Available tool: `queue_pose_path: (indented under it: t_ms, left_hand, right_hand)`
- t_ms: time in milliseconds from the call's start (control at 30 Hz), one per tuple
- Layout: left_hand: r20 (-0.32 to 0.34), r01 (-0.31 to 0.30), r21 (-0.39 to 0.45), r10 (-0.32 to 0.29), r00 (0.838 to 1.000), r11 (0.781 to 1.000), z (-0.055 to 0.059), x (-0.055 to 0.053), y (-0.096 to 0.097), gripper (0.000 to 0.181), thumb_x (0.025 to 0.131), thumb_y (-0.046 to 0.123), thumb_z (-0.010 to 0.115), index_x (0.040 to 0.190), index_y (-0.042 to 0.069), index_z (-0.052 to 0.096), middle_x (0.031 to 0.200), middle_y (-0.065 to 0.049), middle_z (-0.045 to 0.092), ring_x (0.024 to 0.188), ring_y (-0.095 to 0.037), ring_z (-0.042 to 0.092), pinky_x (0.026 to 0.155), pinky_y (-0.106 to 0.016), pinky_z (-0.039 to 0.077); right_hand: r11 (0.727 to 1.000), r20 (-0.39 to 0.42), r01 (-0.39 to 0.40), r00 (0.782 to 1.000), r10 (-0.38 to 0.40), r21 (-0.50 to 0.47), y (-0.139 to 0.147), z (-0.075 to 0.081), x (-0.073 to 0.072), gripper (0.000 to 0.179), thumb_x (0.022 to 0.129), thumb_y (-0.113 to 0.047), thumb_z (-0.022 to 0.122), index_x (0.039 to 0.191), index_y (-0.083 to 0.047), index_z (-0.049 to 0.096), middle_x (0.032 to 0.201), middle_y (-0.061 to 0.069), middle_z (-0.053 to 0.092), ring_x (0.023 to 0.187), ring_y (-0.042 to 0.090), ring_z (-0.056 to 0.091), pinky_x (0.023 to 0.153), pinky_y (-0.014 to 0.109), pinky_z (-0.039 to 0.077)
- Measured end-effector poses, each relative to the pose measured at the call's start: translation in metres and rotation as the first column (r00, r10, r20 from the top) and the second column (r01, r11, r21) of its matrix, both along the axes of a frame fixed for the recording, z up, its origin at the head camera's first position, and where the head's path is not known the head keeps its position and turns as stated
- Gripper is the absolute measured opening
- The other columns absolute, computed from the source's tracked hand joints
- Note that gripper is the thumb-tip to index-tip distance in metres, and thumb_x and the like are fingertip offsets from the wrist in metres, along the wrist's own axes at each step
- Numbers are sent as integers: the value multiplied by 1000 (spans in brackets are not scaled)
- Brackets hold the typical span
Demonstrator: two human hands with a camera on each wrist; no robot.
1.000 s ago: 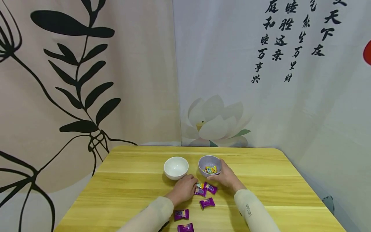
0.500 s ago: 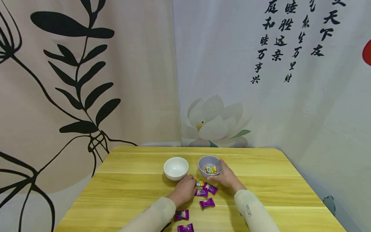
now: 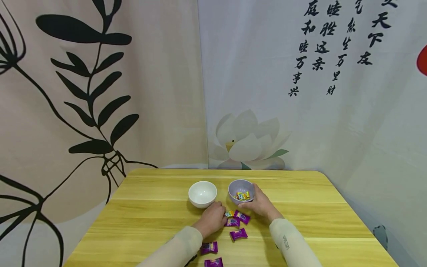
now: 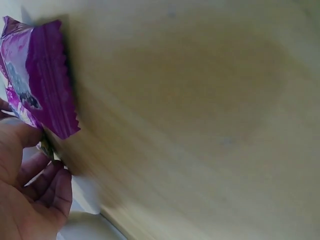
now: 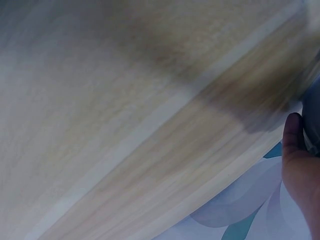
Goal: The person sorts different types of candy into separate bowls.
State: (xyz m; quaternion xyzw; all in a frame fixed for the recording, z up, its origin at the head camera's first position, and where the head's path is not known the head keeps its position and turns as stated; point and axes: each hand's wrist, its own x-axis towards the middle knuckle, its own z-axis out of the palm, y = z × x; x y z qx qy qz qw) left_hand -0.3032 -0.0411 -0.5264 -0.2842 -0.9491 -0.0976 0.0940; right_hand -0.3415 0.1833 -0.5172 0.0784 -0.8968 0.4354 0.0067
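My left hand [image 3: 211, 219] is over the table in front of the white bowl [image 3: 202, 194], thumb and fingers pinching a yellow-wrapped candy [image 3: 229, 214]. In the left wrist view that candy [image 4: 46, 147] shows as a sliver between thumb and fingers, mostly hidden. A purple-wrapped candy [image 3: 232, 222] lies right by the fingertips and looms large in the left wrist view. My right hand [image 3: 261, 204] grips the right side of a lavender bowl [image 3: 233, 189], thumb at its front. Inside that bowl are yellow candies [image 3: 242, 195]. The right wrist view catches only part of this hand and the bowl's dark edge.
Another purple candy [image 3: 242, 217] lies just in front of the lavender bowl, and one [image 3: 238, 234] sits nearer. Two more purple candies [image 3: 209, 247] are by the left sleeve and the near edge of view. The wooden table [image 3: 160, 211] ends at a printed curtain [image 3: 173, 92].
The yellow candy at my left fingertips shifted slightly away, then back nearer. The purple candy beside them slid a little to the right. My right hand and both bowls have stayed put.
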Motion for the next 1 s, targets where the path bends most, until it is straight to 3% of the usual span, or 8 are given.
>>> queue_pose_path:
  t_ms: [233, 533, 800, 1000]
  left_hand:
    - [41, 3, 63, -6, 999, 998, 2, 2, -4, 18, 78, 18, 74, 67, 12, 61, 70, 5, 44, 63, -11, 42, 64, -27, 43]
    - [59, 20, 155, -30, 998, 988, 6, 6, -8, 13, 79, 19, 76, 83, 7, 72, 75, 5, 52, 69, -9, 48, 69, -27, 48]
    - [87, -2, 247, -20, 996, 969, 22, 9, -7, 15, 81, 21, 75, 86, 6, 73, 81, 4, 55, 74, -10, 51, 72, -28, 50]
    - [106, -19, 286, -12, 994, 958, 35, 3, -1, 15, 81, 18, 73, 89, 6, 74, 83, 2, 58, 76, -10, 52, 73, -28, 50]
  right_hand:
    - [1000, -12, -4, 1000, 4, -4, 0, 0, 0, 105, 70, -33, 91, 149, -1, 29, 137, 21, 49, 127, 40, 48, 109, 57, 34]
    - [1000, -2, -4, 1000, 4, 3, 0, -1, 0, 109, 70, -35, 91, 151, -1, 26, 140, 22, 47, 129, 41, 46, 109, 58, 33]
    - [1000, 11, 3, 1000, -3, 13, 0, 1, 1, 113, 70, -40, 91, 152, -1, 24, 142, 24, 46, 130, 43, 45, 109, 59, 32]
    - [1000, -4, -8, 1000, 8, 11, -1, 1, 1, 113, 69, -39, 91, 151, 1, 25, 139, 24, 48, 128, 43, 47, 108, 59, 34]
